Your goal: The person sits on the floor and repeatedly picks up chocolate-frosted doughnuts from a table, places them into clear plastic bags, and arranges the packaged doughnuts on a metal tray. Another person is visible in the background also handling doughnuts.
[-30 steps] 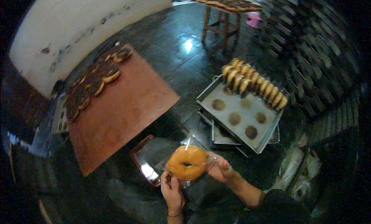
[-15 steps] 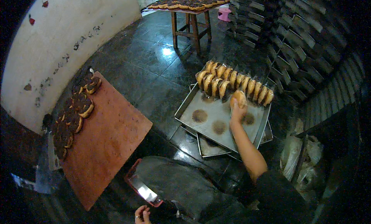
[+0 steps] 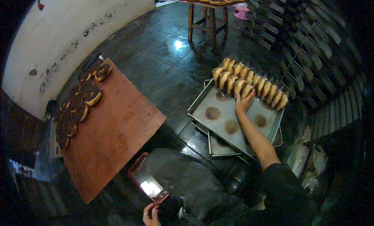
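My right hand point(image 3: 244, 105) reaches over a metal baking tray point(image 3: 202, 103). Its fingers are closed round a bun point(image 3: 247, 92) in clear wrap, at the near end of the front row. Wrapped buns with dark topping point(image 3: 269, 87) stand on edge in two rows along the tray's far side. Low in the view, my left hand point(image 3: 151, 215) is open, thumb and finger bent and slightly apart. It is beside the near corner of a red-rimmed container point(image 3: 164, 197), which holds a shiny clear sheet or bags point(image 3: 150, 184).
At left, a reddish-brown board point(image 3: 117, 120) carries dark-topped buns point(image 3: 83, 101) along its far edge. More trays point(image 3: 220, 148) lie beneath the baking tray. A wooden stool point(image 3: 212, 25) bears another topped board. Plastic bags point(image 3: 313, 167) lie at right, near a pink stool point(image 3: 241, 12) farther back.
My right hand has carried the bun to the front row's end, against its neighbour. My left hand has moved up to the red-rimmed container's corner. The whole view has shifted slightly.
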`<action>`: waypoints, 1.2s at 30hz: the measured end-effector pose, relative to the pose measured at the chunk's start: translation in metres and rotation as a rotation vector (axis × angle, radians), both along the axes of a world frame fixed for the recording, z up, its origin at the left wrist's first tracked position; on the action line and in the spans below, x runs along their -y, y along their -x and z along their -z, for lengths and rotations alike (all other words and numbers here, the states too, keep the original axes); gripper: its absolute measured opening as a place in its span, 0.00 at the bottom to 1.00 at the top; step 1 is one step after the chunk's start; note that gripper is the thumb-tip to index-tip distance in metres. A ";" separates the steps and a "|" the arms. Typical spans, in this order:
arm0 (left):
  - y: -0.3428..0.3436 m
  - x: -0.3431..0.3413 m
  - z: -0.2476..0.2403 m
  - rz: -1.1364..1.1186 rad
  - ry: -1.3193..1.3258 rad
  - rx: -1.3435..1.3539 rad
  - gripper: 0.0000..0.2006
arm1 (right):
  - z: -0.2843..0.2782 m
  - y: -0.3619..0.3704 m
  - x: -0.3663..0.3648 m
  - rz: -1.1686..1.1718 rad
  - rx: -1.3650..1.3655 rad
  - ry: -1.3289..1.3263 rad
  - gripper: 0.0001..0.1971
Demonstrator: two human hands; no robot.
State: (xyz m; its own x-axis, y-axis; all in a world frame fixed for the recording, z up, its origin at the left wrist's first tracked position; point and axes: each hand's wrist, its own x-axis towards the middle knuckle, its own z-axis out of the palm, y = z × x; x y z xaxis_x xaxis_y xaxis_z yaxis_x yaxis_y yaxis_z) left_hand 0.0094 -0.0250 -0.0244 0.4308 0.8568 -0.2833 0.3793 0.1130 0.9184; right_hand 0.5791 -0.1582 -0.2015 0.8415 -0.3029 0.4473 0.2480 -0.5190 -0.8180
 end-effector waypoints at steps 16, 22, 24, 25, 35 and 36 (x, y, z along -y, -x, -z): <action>0.022 -0.024 0.053 0.280 -0.188 0.015 0.17 | -0.219 0.415 -0.274 -2.464 0.015 1.267 0.20; 0.030 -0.010 0.064 0.169 -0.276 0.031 0.16 | 0.144 0.404 -0.351 -1.990 0.171 1.102 0.28; 0.035 -0.012 0.058 0.170 -0.215 0.095 0.16 | 0.177 0.395 -0.338 -1.993 0.135 1.165 0.30; 0.037 -0.010 0.056 0.160 -0.194 0.117 0.17 | 0.187 0.392 -0.329 -2.003 0.122 1.199 0.31; 0.031 -0.008 0.054 0.166 -0.299 0.060 0.16 | 0.151 0.396 -0.334 -2.058 0.120 1.303 0.23; 0.028 -0.008 0.055 0.158 -0.328 0.069 0.17 | 0.141 0.389 -0.334 -2.064 0.105 1.336 0.22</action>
